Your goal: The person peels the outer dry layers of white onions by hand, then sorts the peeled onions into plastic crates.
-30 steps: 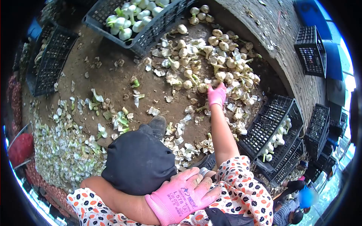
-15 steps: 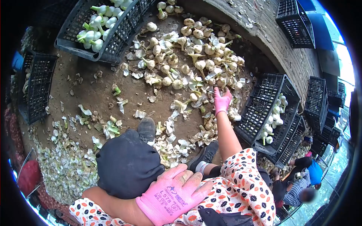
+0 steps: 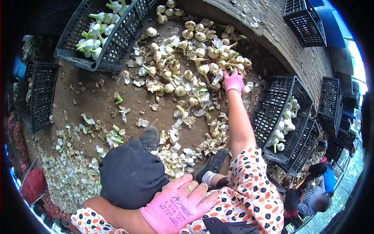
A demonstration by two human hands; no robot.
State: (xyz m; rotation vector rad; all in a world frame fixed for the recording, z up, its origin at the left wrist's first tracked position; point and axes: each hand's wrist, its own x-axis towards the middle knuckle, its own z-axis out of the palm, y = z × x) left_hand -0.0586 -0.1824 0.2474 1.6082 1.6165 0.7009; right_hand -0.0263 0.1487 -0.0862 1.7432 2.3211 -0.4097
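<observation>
A heap of untrimmed garlic bulbs (image 3: pixel 187 74) with dry skins and stems lies on the dirt floor. My right hand (image 3: pixel 233 81), in a pink glove, reaches to the heap's right edge; its fingers touch the bulbs there, and whether they grip one cannot be made out. Across my lap rests my left hand (image 3: pixel 178 204), also pink-gloved, palm down with fingers spread and nothing held. Cleaned white garlic fills part of a black crate (image 3: pixel 113 50) at the upper left and part of another black crate (image 3: pixel 272 105) at the right.
Loose peelings (image 3: pixel 70 175) cover the floor at the lower left, near a red sack (image 3: pixel 33 185). Another black crate (image 3: pixel 41 93) stands at the far left. More crates (image 3: pixel 330 97) line the right side. A person (image 3: pixel 311 197) sits at the lower right.
My right hand has moved forward, farther into the heap's right edge, with the arm more stretched. My left hand stays on my lap. The view has shifted slightly.
</observation>
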